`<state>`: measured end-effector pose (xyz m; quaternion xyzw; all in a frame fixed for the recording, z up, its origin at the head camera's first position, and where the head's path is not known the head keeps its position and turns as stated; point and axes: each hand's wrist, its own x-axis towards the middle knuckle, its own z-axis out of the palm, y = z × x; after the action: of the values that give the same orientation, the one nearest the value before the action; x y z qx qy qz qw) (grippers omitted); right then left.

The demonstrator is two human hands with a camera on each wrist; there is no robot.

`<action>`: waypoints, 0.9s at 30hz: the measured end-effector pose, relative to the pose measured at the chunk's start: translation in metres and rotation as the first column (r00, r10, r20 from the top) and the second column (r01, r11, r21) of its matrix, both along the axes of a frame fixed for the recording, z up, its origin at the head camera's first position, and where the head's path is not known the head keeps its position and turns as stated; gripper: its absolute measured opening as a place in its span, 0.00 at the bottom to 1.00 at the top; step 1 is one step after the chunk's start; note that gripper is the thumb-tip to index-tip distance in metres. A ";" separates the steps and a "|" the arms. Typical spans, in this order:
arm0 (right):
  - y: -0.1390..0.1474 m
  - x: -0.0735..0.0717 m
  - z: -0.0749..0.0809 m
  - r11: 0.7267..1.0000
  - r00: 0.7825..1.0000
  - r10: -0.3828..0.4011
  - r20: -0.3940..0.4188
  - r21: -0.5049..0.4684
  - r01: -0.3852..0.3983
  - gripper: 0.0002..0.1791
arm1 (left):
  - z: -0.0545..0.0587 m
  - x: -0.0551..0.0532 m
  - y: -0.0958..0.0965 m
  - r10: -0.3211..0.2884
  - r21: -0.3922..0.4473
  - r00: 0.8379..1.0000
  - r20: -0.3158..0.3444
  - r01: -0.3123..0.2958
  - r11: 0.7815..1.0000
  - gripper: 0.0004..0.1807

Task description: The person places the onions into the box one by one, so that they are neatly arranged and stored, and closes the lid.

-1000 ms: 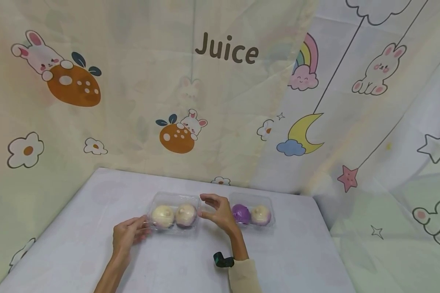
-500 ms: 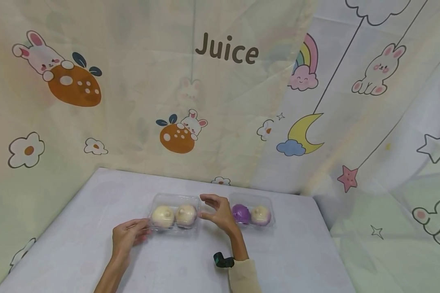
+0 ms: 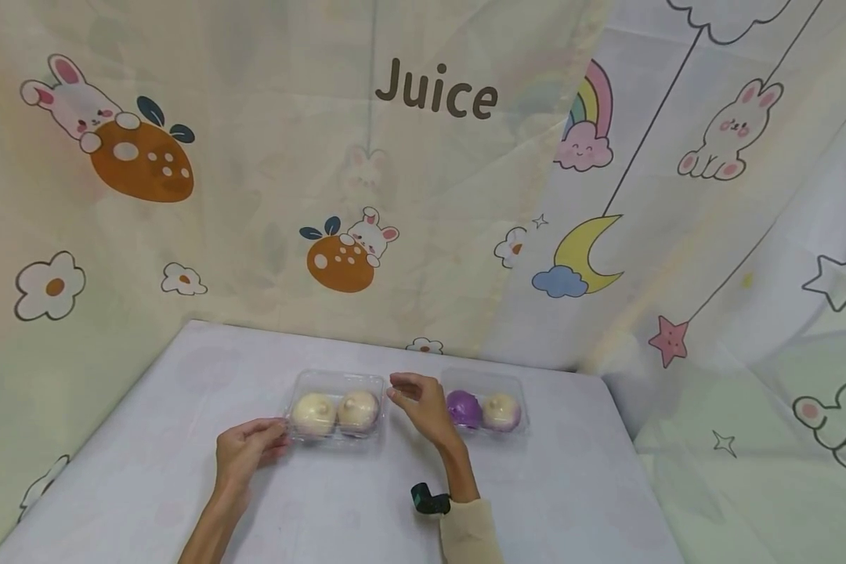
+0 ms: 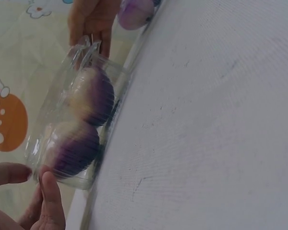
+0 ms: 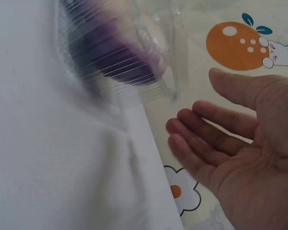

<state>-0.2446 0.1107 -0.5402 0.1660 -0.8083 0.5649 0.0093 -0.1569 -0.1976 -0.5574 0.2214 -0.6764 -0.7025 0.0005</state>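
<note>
A clear plastic clamshell box [image 3: 334, 445] with two round cream-and-purple buns [image 3: 314, 415] sits on the table, its lid down. My left hand [image 3: 243, 454] is at its left end; in the left wrist view the fingertips [image 4: 49, 184] pinch the box's edge. At the other end my right hand [image 3: 423, 407] is held just off the box, fingers loosely bent with nothing in them. The right wrist view shows a gap between those fingers [image 5: 201, 129] and the box [image 5: 120, 96], which is blurred there.
A second clear box [image 3: 505, 381] stands to the right, behind my right hand, with one purple bun [image 3: 464, 410] and one cream bun [image 3: 500, 412]. The table [image 3: 324, 517] has a white cloth. Printed curtains [image 3: 254, 196] hang along its back and sides.
My right hand has drawn slightly away from the box's right end, its thumb rising toward the fingers. The left hand stays at the left end, and the box has hardly moved.
</note>
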 end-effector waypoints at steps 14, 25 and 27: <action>0.011 0.007 0.015 0.982 0.960 0.137 0.244 0.095 -0.164 0.20 | -0.001 -0.003 0.001 0.005 -0.007 1.000 -0.008 -0.005 1.000 0.16; 0.015 0.011 0.014 0.913 0.831 0.367 0.417 0.008 -0.408 0.21 | -0.003 -0.002 -0.001 0.001 0.039 1.000 -0.008 -0.001 0.999 0.18; 0.015 0.012 0.015 0.904 0.813 0.389 0.432 -0.010 -0.427 0.20 | -0.003 -0.002 -0.001 0.004 0.041 1.000 -0.007 -0.004 0.999 0.18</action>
<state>-0.2326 0.1259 -0.5257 0.2088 -0.7600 0.5401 -0.2953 -0.1586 -0.1990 -0.5602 0.2202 -0.6615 -0.7169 0.0000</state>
